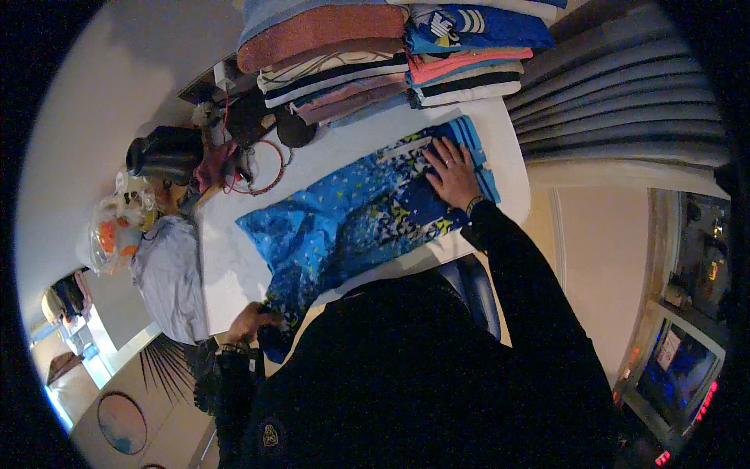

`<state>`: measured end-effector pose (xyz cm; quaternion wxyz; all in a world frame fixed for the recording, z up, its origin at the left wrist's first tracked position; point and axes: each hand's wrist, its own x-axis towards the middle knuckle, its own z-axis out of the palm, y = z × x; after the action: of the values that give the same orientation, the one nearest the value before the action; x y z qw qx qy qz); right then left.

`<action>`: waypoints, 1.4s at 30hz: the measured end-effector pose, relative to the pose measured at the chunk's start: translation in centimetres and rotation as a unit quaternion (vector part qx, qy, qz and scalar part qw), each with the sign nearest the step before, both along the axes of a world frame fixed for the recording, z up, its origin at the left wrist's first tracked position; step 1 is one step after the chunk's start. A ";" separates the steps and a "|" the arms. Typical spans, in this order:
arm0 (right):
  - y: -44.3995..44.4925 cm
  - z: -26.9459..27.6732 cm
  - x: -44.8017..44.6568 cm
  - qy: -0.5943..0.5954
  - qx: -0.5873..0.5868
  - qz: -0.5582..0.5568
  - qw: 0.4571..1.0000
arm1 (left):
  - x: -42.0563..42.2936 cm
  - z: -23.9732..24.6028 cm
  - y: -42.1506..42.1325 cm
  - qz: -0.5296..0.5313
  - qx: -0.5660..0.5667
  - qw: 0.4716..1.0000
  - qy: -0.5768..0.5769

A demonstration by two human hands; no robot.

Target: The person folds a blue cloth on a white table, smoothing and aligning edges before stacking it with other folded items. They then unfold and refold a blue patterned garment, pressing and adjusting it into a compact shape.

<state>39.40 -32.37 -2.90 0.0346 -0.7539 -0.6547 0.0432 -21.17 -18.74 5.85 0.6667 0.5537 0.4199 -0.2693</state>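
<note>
A blue patterned garment (351, 223) lies slantwise across the white table (225, 252), with a striped light-blue band at its right end. My right hand (454, 179) rests flat on it near that band, fingers spread, a ring on one finger. At the near left, my left hand (252, 325) grips a lower corner of the garment, which hangs over the table's front edge. Wrinkles run through the cloth's left part. My left fingertips are dim and partly hidden by the fabric.
Two stacks of folded clothes (334, 64) (469, 58) stand at the back. A black cylindrical container (164, 153), a red-rimmed hoop (275, 167) and a plastic bag (120, 228) crowd the left side, beside a grey cloth (170, 281). A pleated curtain (615, 94) hangs on the right.
</note>
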 end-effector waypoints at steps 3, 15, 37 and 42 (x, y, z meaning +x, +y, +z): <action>1.5 0.8 1.2 -0.015 -0.026 -0.014 0.999 | 1.0 0.9 0.1 0.082 0.021 0.989 0.122; 9.3 12.9 -20.8 0.412 0.094 0.376 0.825 | 12.5 11.9 0.4 0.499 -0.077 0.842 -0.193; 7.2 10.0 -21.3 0.586 -0.279 0.327 0.687 | 13.0 -7.3 7.4 -0.132 0.662 0.732 -0.089; 7.0 8.4 -21.4 0.574 -0.314 0.313 0.688 | 14.4 -6.0 7.0 -0.187 0.621 0.759 -0.057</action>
<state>17.97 -25.40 5.51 0.1493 -0.2995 -0.6530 0.6794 -6.81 -11.73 -0.12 0.1362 0.9281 0.3445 -0.0368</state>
